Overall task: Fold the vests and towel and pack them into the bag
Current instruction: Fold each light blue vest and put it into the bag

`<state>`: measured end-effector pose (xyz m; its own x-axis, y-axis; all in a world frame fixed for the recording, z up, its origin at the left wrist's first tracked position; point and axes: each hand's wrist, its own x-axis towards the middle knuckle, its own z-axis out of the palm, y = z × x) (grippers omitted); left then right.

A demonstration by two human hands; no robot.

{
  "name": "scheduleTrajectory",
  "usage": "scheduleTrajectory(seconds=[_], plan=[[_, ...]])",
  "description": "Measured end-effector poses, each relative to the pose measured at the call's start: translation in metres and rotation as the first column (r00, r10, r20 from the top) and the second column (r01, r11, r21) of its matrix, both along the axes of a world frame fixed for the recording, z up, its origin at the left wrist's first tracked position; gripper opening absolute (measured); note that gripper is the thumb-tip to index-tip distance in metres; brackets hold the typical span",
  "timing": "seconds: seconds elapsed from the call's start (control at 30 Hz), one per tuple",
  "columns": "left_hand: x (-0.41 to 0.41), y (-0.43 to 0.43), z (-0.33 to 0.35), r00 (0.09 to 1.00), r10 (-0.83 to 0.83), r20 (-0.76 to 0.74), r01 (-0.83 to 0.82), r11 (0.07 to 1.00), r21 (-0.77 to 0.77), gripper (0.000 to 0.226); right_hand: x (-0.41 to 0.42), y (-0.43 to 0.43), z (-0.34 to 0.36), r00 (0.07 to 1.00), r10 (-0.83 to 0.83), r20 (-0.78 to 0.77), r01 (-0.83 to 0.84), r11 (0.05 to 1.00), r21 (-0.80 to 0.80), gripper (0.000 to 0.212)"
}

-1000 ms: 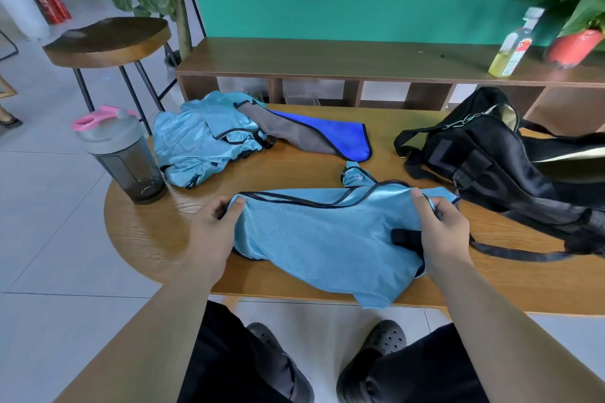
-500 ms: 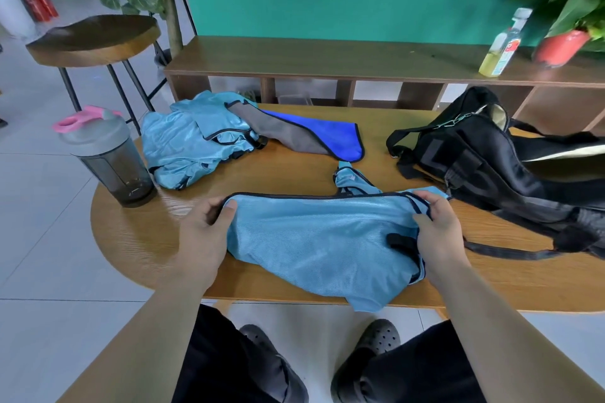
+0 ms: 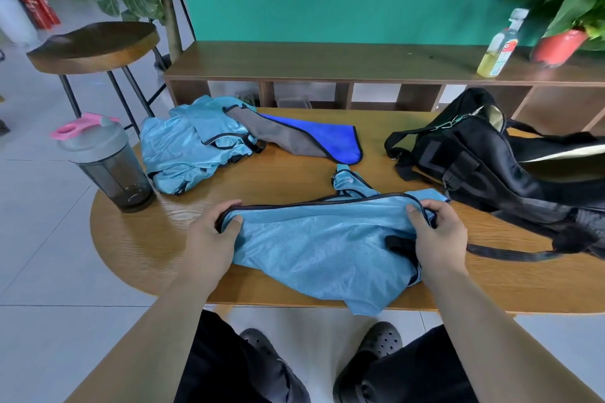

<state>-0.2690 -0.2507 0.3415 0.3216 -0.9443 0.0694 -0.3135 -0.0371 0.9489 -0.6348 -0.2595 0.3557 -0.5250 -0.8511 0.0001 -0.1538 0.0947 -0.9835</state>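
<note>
- My left hand (image 3: 209, 239) and right hand (image 3: 438, 235) grip the blue vest (image 3: 314, 245) by its trimmed edge, fingers (image 3: 413, 216) curled.
- The vest lies at the table (image 3: 131, 239) near edge, overhanging it.
- The bag (image 3: 484, 160) sits toward the right edge.

A light-blue mesh vest (image 3: 320, 249) with black trim lies spread along the near edge of the tabletop (image 3: 131, 239), with one corner drooping over that edge. A second light-blue vest (image 3: 186, 147) sits crumpled at the far left, with a blue-and-grey towel (image 3: 314, 141) touching it. The black bag (image 3: 484, 167) slumps open on the right.
</note>
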Motion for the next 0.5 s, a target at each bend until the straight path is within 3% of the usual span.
scheduleTrajectory(seconds=[0.1, 0.17, 0.23, 0.33, 0.5], plan=[[-0.003, -0.002, 0.011, 0.992, -0.065, 0.104, 0.060, 0.997, 0.047, 0.022, -0.003, -0.001, 0.007, 0.997, 0.045, 0.057, -0.047, 0.998, 0.031, 0.014], [0.004, -0.013, 0.022, 0.965, -0.163, 0.207, 0.140, 0.983, 0.119, 0.015, -0.007, -0.006, 0.021, 0.995, 0.103, 0.001, -0.103, 0.994, 0.039, 0.022], [0.016, -0.028, 0.046, 0.928, -0.211, 0.307, 0.178, 0.975, 0.131, 0.024, -0.011, -0.015, 0.049, 0.986, 0.152, -0.072, -0.152, 0.988, 0.000, 0.028], [0.034, -0.058, 0.100, 0.891, -0.166, 0.423, 0.180, 0.984, 0.007, 0.009, -0.016, -0.037, 0.101, 0.970, 0.188, -0.152, -0.203, 0.975, -0.092, 0.029], [0.041, -0.094, 0.200, 0.902, -0.054, 0.429, 0.152, 0.968, -0.198, 0.017, -0.020, -0.074, 0.185, 0.933, 0.242, -0.266, -0.298, 0.934, -0.197, 0.032]])
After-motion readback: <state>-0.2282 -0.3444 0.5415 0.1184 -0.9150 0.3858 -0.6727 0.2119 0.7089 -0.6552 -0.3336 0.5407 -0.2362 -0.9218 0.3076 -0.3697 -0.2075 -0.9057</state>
